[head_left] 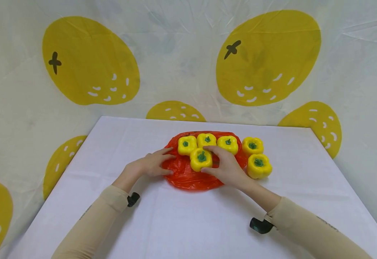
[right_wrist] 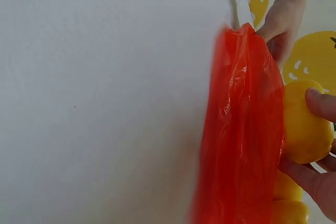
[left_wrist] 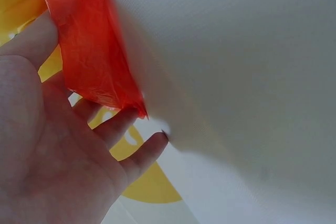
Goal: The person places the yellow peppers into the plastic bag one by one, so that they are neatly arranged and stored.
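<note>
Right hand: you pinch a glossy yellow lobed pepper
Left hand: spread, touching crumpled red plastic bag
Pepper hold: sides; likely light, slick

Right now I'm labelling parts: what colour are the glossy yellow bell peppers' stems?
Green stems, clearest in the head view.

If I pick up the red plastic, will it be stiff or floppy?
The red plastic looks floppy, since it's thin and crinkled. It may feel slippery, judging by its shine. Lifting it could tip the yellow peppers resting on it.
</note>
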A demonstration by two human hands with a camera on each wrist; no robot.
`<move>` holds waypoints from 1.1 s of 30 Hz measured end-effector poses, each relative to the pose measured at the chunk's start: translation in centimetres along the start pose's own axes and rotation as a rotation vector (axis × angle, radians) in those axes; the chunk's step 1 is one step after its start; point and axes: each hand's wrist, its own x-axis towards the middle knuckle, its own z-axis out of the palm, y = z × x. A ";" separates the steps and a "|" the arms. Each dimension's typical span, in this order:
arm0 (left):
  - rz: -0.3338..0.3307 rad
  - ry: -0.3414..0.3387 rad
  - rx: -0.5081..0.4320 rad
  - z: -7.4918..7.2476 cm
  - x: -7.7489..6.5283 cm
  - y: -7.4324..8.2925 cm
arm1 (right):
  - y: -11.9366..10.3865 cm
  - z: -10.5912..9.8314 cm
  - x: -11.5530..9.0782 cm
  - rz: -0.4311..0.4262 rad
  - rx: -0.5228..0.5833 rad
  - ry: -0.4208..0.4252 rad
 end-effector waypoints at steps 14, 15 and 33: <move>0.002 -0.003 -0.006 -0.2 -0.1 0.0 | -0.3 2.6 0.6 -0.010 0.037 0.008; 0.003 -0.003 -0.005 -0.2 -0.1 0.0 | -0.4 2.7 0.7 -0.004 0.039 0.005; 0.019 0.018 0.002 0.1 -0.1 -0.1 | -1.2 4.5 1.7 0.037 0.056 0.005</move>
